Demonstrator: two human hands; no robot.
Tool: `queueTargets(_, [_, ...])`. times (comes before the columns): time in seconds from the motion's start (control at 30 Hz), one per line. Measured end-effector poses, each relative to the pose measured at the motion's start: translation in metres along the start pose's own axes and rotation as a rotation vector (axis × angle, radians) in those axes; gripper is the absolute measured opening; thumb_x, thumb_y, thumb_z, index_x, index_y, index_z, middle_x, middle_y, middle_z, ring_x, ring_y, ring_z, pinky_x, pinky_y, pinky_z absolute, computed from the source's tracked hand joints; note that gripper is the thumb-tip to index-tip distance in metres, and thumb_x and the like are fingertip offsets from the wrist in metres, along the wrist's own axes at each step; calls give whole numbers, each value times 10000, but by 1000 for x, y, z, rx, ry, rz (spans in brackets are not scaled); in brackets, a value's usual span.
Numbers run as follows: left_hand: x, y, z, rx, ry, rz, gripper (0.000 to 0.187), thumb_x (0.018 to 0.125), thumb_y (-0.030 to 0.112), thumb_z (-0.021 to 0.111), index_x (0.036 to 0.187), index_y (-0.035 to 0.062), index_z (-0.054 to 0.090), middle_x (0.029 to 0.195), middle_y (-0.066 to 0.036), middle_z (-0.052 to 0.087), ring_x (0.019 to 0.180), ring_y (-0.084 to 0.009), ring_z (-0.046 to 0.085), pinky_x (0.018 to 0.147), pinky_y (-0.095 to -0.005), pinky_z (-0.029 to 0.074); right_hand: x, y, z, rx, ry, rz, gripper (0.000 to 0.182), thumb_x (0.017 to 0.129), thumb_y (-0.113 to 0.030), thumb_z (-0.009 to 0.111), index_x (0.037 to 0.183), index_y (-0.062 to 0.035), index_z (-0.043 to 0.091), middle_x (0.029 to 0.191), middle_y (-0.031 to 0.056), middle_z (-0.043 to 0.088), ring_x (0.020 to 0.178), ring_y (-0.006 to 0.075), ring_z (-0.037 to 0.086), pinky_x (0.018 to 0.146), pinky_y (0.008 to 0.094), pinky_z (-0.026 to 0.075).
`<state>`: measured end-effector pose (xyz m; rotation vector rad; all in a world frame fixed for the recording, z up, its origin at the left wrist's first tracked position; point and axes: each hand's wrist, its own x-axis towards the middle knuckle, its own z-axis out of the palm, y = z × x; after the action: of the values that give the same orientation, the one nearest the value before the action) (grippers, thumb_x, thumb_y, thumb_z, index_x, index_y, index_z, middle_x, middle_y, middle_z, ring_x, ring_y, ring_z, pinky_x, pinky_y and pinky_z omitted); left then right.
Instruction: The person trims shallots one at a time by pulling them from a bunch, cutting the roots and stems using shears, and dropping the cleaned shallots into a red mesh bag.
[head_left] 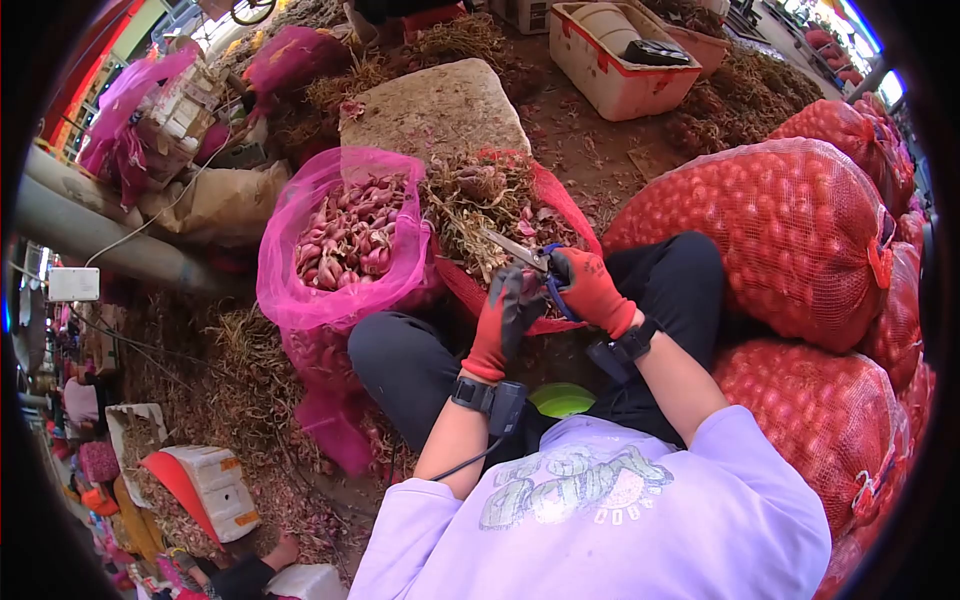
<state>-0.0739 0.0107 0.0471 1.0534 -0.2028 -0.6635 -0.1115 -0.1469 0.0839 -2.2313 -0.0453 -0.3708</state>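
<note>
Both hands wear red gloves with dark grey palms and fingers. My right hand (592,288) is closed around the blue handles of a pair of scissors (522,254), whose blades point up and left. Close beside the blades, my left hand (510,312) has its fingers bent together; whatever they hold is hidden. A red mesh bag (560,205) with dried stalks (465,205) and shallots lies just beyond my hands. To the left stands an open pink mesh bag (285,240) with loose reddish shallots (350,240) in it.
Full red mesh sacks (760,220) are stacked along the right side. A foam slab (440,105) lies ahead, with a foam box (620,75) behind it. A green bowl (562,400) sits between my legs. Dry stalks litter the floor at left, near a pipe (130,235).
</note>
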Motion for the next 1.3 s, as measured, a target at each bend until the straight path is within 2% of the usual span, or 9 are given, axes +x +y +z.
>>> queueTargets(0.07, [-8,16,6,-240,-17,-305,247,956,206,519,1124,26,539,995,-26,578,833,-94,525,756,-241,450,-2,5,-1,-1,-22,11,225,782,-143,652,968,-18,625,800,150,626,721,285,629,640,353,487])
queueTargets(0.27, [-1,-7,-5,304,-186,112,406,970,386,469,1162,33,530,996,-36,573,802,-106,521,674,-230,426,-8,8,-23,783,-155,399,198,851,-153,634,994,-18,643,764,27,619,612,105,600,520,243,482])
queueTargets(0.3, [-4,2,1,87,-106,-40,390,966,390,476,1145,49,540,988,-48,585,792,-116,528,656,-231,433,-6,5,-27,834,-162,442,192,859,-153,631,995,-18,644,764,10,611,604,82,588,500,223,475])
queueTargets(0.37, [-11,17,14,-349,58,-341,359,959,398,490,1111,81,559,973,-71,608,772,-137,543,622,-233,449,-10,28,-28,809,-179,530,251,841,-215,658,1003,-23,644,784,43,630,628,130,612,532,263,485])
queueTargets(0.4, [-8,15,10,-436,88,-364,347,955,408,493,1097,100,566,964,-90,617,748,-149,551,598,-236,456,-12,35,-30,796,-189,573,281,832,-245,671,1007,-26,644,794,59,640,640,155,624,547,283,491])
queueTargets(0.5, [1,10,-11,-691,91,-402,320,944,438,495,1072,157,582,937,-139,638,677,-177,567,533,-241,468,-21,28,-44,-274,-48,126,437,774,-395,710,1023,-42,640,845,117,650,734,255,640,638,351,496])
queueTargets(0.63, [3,14,-20,-860,-7,-421,343,933,498,473,1065,203,586,898,-151,647,595,-181,562,474,-231,457,-41,23,-56,-447,-152,156,524,710,-505,717,986,-66,638,874,136,638,816,321,621,714,400,481])
queueTargets(0.97, [3,5,-23,-742,-74,-502,358,934,501,471,1017,186,619,895,-167,646,610,-187,568,482,-231,468,-44,11,-57,-447,-123,57,420,741,-456,695,913,-74,661,795,121,644,735,289,632,649,394,485])
queueTargets(1.3, [7,1,-19,-472,-13,-331,233,953,257,538,1128,107,573,1039,-103,613,867,-175,603,665,-274,536,-50,17,-46,67,-295,410,377,797,-393,665,914,-35,683,754,134,660,705,293,640,636,373,477])
